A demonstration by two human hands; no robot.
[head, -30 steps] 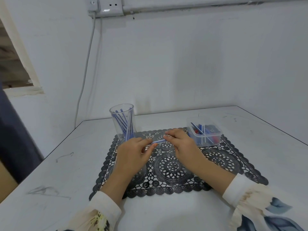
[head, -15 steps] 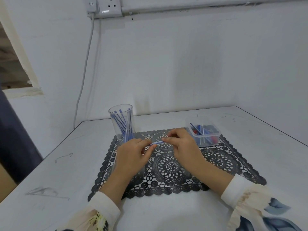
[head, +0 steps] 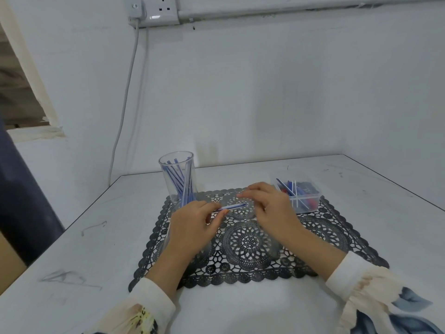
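My left hand [head: 192, 225] pinches the left end of a thin blue-and-white stick [head: 233, 206] over the black lace placemat [head: 248, 247]. The stick points right, and its right tip shows free. My right hand [head: 272, 210] hovers just right of that tip with relaxed fingers and holds nothing. A clear tumbler [head: 178, 179] with several blue sticks in it stands at the mat's far left corner, just behind my left hand. A small clear plastic box [head: 299, 197] holding blue, white and red sticks sits at the mat's far right, beside my right hand.
The mat lies on a white table [head: 84, 261] pushed into a corner of white walls. A wall socket [head: 156, 9] with a grey cable hangs above the tumbler. A dark curtain [head: 21, 213] stands off the table's left edge.
My right hand pinched the stick's right end before; now its fingers have let go and lifted slightly. My left hand keeps the stick in about the same place.
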